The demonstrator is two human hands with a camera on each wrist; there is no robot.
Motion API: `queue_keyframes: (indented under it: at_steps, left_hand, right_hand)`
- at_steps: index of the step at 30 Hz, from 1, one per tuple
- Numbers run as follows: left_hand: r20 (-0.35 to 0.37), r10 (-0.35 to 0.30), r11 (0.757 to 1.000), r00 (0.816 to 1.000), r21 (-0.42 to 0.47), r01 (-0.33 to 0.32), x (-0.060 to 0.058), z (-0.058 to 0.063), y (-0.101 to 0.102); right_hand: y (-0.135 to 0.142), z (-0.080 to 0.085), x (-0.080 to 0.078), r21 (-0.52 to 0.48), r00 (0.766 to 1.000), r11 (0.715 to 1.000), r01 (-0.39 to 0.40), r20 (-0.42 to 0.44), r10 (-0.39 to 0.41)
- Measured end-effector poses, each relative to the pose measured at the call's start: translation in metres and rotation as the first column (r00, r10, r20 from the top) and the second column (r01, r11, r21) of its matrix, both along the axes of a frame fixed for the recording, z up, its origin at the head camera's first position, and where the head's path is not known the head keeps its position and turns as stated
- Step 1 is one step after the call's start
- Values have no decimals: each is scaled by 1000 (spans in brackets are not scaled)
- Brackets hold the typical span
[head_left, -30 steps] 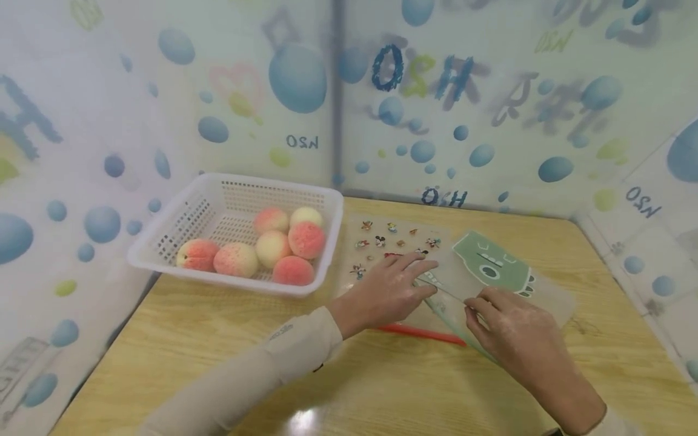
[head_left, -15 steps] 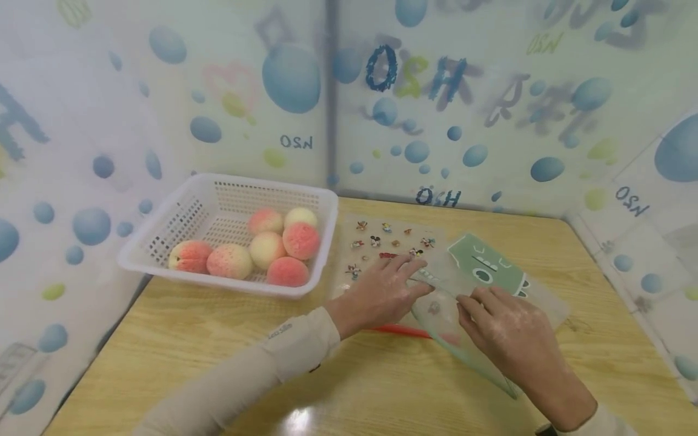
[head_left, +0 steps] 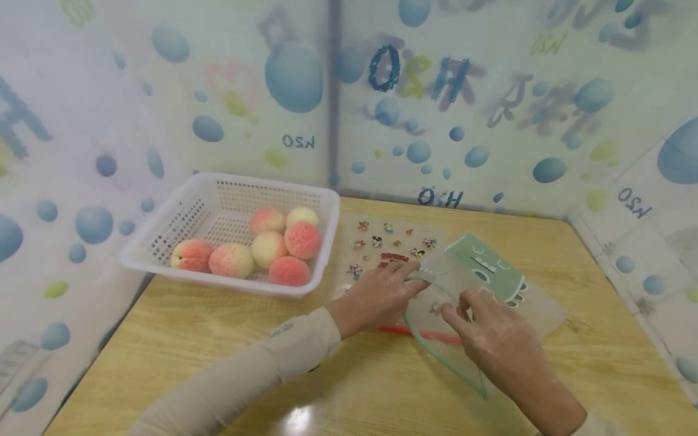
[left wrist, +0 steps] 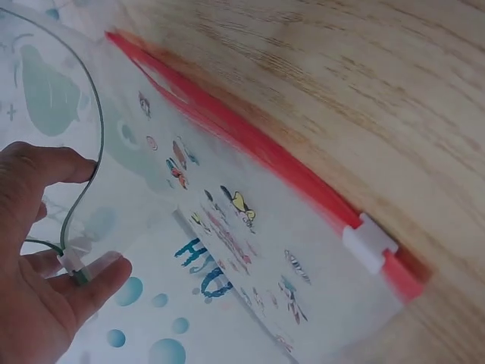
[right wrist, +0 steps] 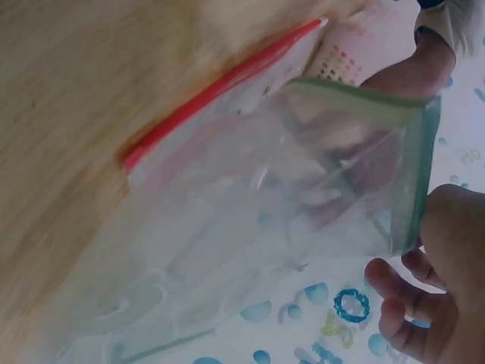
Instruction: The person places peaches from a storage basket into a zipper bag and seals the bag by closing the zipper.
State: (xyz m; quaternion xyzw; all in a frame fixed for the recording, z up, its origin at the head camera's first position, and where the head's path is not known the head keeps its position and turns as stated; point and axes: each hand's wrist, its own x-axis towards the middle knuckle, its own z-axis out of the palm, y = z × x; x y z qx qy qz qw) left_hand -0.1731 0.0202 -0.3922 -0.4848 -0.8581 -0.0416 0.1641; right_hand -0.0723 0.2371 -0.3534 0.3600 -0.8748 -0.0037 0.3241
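A clear zip bag (head_left: 488, 257) with a green monster print and a green-edged mouth lies on the right, its mouth bowed apart. My left hand (head_left: 373, 300) pinches the mouth by a small white slider (left wrist: 70, 262), one finger against the green rim in the left wrist view. My right hand (head_left: 504, 345) has thumb and bent fingers at the far side of this rim. Underneath, partly covered, is a second clear bag (head_left: 373, 233) printed with cartoon figures; its red zip (left wrist: 258, 148) carries its own white slider (left wrist: 370, 243).
A white plastic basket (head_left: 256, 180) with several peaches (head_left: 231, 260) stands at the left. The wooden table (head_left: 338, 387) ends against patterned walls (head_left: 240, 91) at the back and sides.
My right hand has shifted a little left and toward me. The green-edged mouth has spread from a narrow slit to a wide loop. The left hand stays nearly in place.
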Motion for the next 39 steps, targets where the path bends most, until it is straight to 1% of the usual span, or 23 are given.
queue_keyframes:
  at_steps: [2,5,7,9,12,15,17,19,22,25,26,30,32,37,39]
  left_hand:
    - [20,3,1000,1000,6,-3,0,0,1]
    - [42,8,1000,999,14,-8,-1,-1,0]
    - [53,9,1000,999,18,-10,-2,-2,0]
    - [54,12,1000,998,6,-12,-2,-3,-1]
    - [55,24,1000,998,-21,-23,-3,-3,-3]
    - [53,38,998,998,-49,-35,-4,-2,-4]
    - [44,43,998,998,-51,-41,-4,-2,-5]
    - [36,41,998,999,-42,-39,-5,-3,-6]
    - [21,34,999,999,-23,-33,-5,-5,-6]
    - [5,23,1000,1000,-5,-23,-5,-8,-6]
    - [-2,20,1000,1000,-1,-20,-5,-8,-6]
    - [-25,14,1000,1000,12,-14,-4,-9,-6]
    - [-25,12,1000,1000,26,-11,-4,-10,-5]
    - [2,-11,997,1000,72,10,-3,-10,-4]
    - [0,-12,997,1000,74,12,-3,-10,-5]
  right_hand:
    - [-3,-4,3,31,1000,1000,2,11,-2]
    - [-6,-11,8,50,998,998,32,54,-35]
    - [-10,-16,11,48,995,996,72,71,-75]
    - [-13,-21,15,60,986,989,134,92,-139]
    - [-18,-27,24,95,959,965,246,118,-256]
    - [-22,-30,31,129,920,929,346,145,-363]
    - [-22,-30,34,135,898,911,390,161,-409]
    - [-21,-29,36,140,881,897,419,175,-439]
    - [-19,-26,37,145,866,886,441,190,-462]
    - [-17,-23,37,127,870,888,442,180,-459]
    - [-16,-23,36,116,874,890,440,170,-455]
    - [-16,-21,35,70,898,904,421,112,-426]
    - [-17,-20,34,44,911,914,403,78,-406]
    - [-20,-15,36,4,919,920,392,50,-392]
    - [-22,-13,38,11,913,916,402,68,-402]
